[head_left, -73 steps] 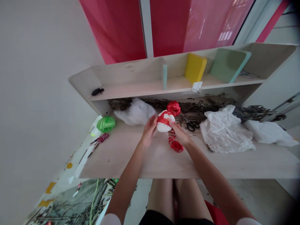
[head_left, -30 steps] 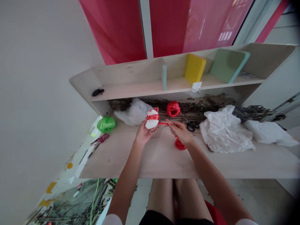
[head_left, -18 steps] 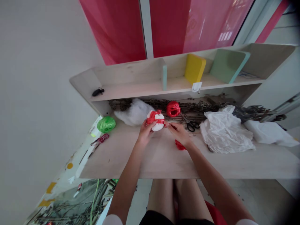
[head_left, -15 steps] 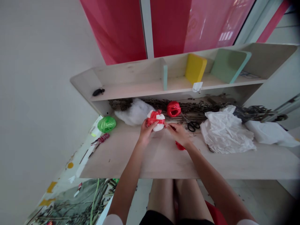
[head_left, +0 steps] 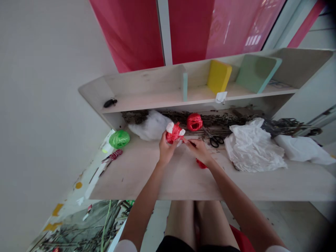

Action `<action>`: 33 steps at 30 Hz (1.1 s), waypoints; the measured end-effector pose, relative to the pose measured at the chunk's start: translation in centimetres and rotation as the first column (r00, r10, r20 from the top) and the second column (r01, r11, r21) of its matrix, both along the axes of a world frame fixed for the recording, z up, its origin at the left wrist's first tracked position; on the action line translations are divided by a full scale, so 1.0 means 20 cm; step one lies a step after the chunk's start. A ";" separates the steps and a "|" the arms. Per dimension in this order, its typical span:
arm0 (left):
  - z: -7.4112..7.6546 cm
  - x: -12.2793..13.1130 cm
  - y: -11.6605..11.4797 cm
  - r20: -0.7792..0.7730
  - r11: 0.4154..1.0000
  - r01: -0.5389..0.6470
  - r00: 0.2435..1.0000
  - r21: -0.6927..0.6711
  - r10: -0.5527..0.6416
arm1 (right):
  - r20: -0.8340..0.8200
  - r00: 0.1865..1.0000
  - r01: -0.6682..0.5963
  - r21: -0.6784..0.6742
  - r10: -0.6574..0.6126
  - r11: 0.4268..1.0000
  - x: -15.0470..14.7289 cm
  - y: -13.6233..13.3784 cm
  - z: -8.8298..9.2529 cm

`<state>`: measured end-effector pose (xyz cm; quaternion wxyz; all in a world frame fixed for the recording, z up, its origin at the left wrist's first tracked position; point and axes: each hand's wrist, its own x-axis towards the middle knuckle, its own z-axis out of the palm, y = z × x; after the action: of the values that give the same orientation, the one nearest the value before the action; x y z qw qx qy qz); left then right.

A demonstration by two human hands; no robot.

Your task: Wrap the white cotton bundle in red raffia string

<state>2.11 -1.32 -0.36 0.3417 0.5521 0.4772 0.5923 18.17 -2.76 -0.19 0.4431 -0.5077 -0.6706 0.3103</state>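
Red-tied white bundle | left hand grips it | right hand pinches red strand | shelf cubby: yellow block

white bundle mostly hidden, under red raffia

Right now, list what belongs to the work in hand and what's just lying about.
In use: left hand, right hand, white ball wrapped in red ribbon, red ribbon ball.
Lying about: scissors, green ribbon ball, crumpled white plastic.
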 end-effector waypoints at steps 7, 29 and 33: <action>-0.01 0.05 -0.01 0.095 0.974 0.225 0.970 -0.016 -0.223 | 0.004 1.000 0.005 -0.097 -0.005 0.995 -0.02 -0.01 0.01; 0.04 0.01 -0.03 0.634 0.796 0.565 0.702 -0.217 -0.325 | -0.568 0.806 -0.401 -0.318 0.166 0.859 -0.03 -0.04 0.04; 0.03 0.02 -0.03 0.657 0.802 0.548 0.699 -0.238 -0.282 | -0.504 0.842 -0.399 -0.336 0.196 0.853 -0.02 -0.05 0.06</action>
<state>2.52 -1.83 0.27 0.7097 0.3481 0.3197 0.5224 17.73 -3.73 1.00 0.4087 -0.3926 -0.5364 0.6254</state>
